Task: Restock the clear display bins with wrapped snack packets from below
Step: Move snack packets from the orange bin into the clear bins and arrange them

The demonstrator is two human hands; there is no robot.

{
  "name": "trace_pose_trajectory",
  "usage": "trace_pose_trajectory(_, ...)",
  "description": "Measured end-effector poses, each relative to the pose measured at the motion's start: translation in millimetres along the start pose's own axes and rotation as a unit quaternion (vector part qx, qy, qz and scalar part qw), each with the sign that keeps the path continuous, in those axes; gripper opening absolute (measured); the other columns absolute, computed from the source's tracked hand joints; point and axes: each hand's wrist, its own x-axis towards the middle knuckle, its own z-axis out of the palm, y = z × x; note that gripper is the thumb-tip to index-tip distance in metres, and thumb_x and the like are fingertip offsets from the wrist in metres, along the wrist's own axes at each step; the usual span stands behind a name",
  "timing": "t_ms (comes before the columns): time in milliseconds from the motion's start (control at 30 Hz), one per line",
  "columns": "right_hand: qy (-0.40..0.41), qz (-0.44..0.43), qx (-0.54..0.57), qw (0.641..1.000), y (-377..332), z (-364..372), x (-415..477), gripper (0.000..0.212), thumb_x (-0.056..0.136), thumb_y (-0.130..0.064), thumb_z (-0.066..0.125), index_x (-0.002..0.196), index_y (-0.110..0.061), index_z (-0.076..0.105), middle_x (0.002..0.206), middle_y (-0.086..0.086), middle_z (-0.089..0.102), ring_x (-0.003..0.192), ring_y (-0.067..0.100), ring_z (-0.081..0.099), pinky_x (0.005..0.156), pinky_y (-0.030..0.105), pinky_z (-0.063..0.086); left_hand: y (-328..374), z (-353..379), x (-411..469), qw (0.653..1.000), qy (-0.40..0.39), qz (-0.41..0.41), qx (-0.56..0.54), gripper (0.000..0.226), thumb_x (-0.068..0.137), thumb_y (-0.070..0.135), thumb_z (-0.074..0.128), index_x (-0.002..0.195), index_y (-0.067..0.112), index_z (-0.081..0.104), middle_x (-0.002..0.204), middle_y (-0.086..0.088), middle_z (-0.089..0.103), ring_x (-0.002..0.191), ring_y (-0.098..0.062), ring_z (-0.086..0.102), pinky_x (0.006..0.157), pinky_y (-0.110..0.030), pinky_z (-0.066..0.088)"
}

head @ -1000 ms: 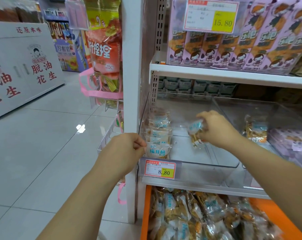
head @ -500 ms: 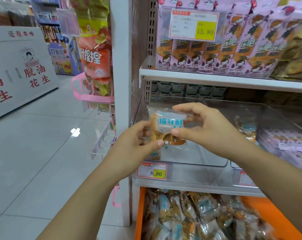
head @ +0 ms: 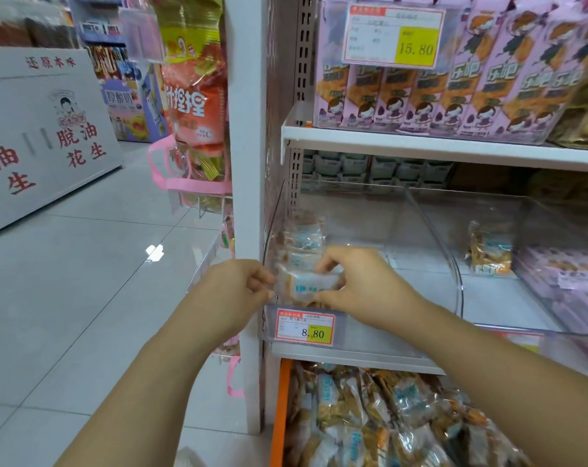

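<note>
At far left stands a white panel (head: pixel 46 129) printed in red with 脱油花生, on a glossy tiled floor (head: pixel 83 298). A shiny orange bag (head: pixel 194 106) with white characters hangs beside the white post (head: pixel 247 163) of the shelving.

The left hand (head: pixel 232 291) is at the post's edge, its fingers (head: pixel 261 277) curled narrow and pinching the left end of a packet (head: pixel 311 286). The packet is clear crinkly film with a pale blue label and brownish snack inside. Its print is blurred and probably not readable. It lies level at the front left corner of a clear plastic bin (head: pixel 417 281), just above the front wall and touching or just in front of a stack (head: pixel 302 237) of like packets. The right hand (head: pixel 363 288) holds the packet's other end, fingers (head: pixel 326 264) bent closely round its top edge.

On the bin's front is a red-bordered tag (head: pixel 305 326) with a yellow patch reading 8.80. Under the shelf, an orange crate (head: pixel 279 416) holds a loose heap of the same packets (head: pixel 380 419).

On the shelf above, pink packs (head: pixel 454 89) with a cartoon girl stand in a row behind a tag (head: pixel 393 35) reading 15.80.

To the right a curved clear divider separates a second bin (head: pixel 508 298), where one packet (head: pixel 488 251) stands upright, with purple packs (head: pixel 562 274) beyond.
</note>
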Motion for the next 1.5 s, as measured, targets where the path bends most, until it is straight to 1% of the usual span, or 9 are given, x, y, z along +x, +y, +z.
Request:
trace_pose_trajectory(100, -0.057, 0.021, -0.002, 0.998, 1.2, 11.5, 6.5, 0.018, 0.085, -0.026, 0.07, 0.099, -0.018, 0.066, 0.104, -0.004, 0.063, 0.079, 0.008, 0.059, 0.072, 0.022, 0.047, 0.7, 1.3, -0.2, 1.0, -0.016, -0.01, 0.008, 0.011, 0.091, 0.018, 0.061, 0.097, 0.026, 0.064, 0.09, 0.01, 0.063, 0.078, -0.002, 0.057, 0.061, -0.005, 0.035)
trace_pose_trajectory(267, -0.106, 0.03, -0.008, 0.994, 7.4, 9.9, 9.0, 0.018, 0.092, -0.02, 0.059, 0.102, -0.016, 0.073, 0.099, -0.008, 0.066, 0.064, -0.005, 0.052, 0.059, 0.006, 0.039, 0.7, 0.1, -0.1, 1.0, -0.026, -0.016, 0.007, 0.013, 0.091, 0.016, 0.059, 0.091, 0.029, 0.06, 0.087, 0.008, 0.066, 0.083, -0.009, 0.065, 0.059, -0.006, 0.038)
trace_pose_trajectory(400, -0.098, 0.046, 0.028, 0.994, 7.8, 21.8, 15.3, 0.018, 0.093, -0.014, 0.058, 0.104, -0.012, 0.072, 0.111, -0.002, 0.068, 0.081, 0.001, 0.054, 0.058, 0.002, 0.035, 1.0, 2.6, 0.8, 1.0, -0.022, -0.02, 0.009, 0.014, 0.091, 0.014, 0.058, 0.092, 0.027, 0.061, 0.084, 0.008, 0.066, 0.082, -0.01, 0.066, 0.056, -0.011, 0.039)
trace_pose_trajectory(633, -0.152, 0.065, 0.033, 0.986, 8.9, 11.8, 11.2, 0.024, 0.096, -0.02, 0.052, 0.114, -0.015, 0.067, 0.112, -0.003, 0.065, 0.092, 0.015, 0.062, 0.079, 0.026, 0.053, -1.8, 5.0, 1.7, 1.0, -0.011, -0.011, 0.017, 0.016, 0.093, 0.015, 0.056, 0.089, 0.03, 0.06, 0.083, 0.008, 0.068, 0.08, -0.007, 0.066, 0.06, -0.012, 0.042)
trace_pose_trajectory(833, 0.026, -0.009, 0.034, 0.999, 10.7, 0.9, -20.8, 0.014, 0.091, -0.025, 0.059, 0.1, -0.024, 0.07, 0.099, -0.016, 0.065, 0.091, -0.001, 0.057, 0.08, 0.017, 0.044, 8.8, 9.2, -17.0, 0.995, 0.081, 0.047, -0.027, 0.012, 0.088, 0.021, 0.061, 0.077, 0.026, 0.064, 0.073, 0.011, 0.063, 0.064, -0.002, 0.058, 0.057, -0.011, 0.041)
trace_pose_trajectory(1033, 0.078, -0.026, 0.082, 0.993, 36.3, -2.8, -103.2, 0.017, 0.087, -0.016, 0.064, 0.084, -0.033, 0.066, 0.076, -0.024, 0.062, 0.08, -0.005, 0.057, 0.066, 0.005, 0.041, 20.5, 62.8, -53.4, 0.987, -0.11, 0.067, -0.097, 0.021, 0.089, 0.017, 0.061, 0.07, 0.028, 0.06, 0.064, 0.005, 0.062, 0.062, -0.007, 0.062, 0.067, -0.023, 0.048)
trace_pose_trajectory(1200, -0.032, 0.13, 0.042, 0.99, 120.8, 34.3, -157.6, 0.015, 0.087, -0.021, 0.065, 0.1, -0.029, 0.067, 0.088, -0.019, 0.064, 0.081, -0.007, 0.059, 0.077, 0.01, 0.047, 8.0, 150.3, -51.1, 0.985, -0.161, 0.051, -0.036, 0.01, 0.089, 0.016, 0.059, 0.092, 0.022, 0.066, 0.084, 0.009, 0.061, 0.085, -0.007, 0.059, 0.077, -0.016, 0.044)
trace_pose_trajectory(1367, -0.073, 0.232, 0.032, 0.97, 197.5, 72.9, -171.4, 0.035, 0.085, -0.02, 0.066, 0.119, -0.016, 0.06, 0.096, -0.013, 0.062, 0.087, 0.004, 0.057, 0.072, 0.006, 0.039, -8.4, 237.1, -42.1, 0.982, -0.187, -0.015, -0.024, 0.039, 0.086, 0.032, 0.062, 0.124, 0.028, 0.054, 0.125, 0.0, 0.058, 0.115, -0.017, 0.054, 0.101, -0.029, 0.042)
trace_pose_trajectory(1500, -0.057, 0.282, -0.003, 0.958, 232.3, 92.6, -160.8, 0.052, 0.083, -0.028, 0.066, 0.131, -0.02, 0.049, 0.124, 0.009, 0.059, 0.11, 0.025, 0.056, 0.081, 0.025, 0.043, -20.1, 280.8, -34.9, 0.985, -0.155, -0.081, 0.015, 0.073, 0.085, 0.037, 0.064, 0.147, 0.031, 0.027, 0.152, -0.009, 0.025, 0.142, -0.026, 0.019, 0.112, -0.034, 0.025)
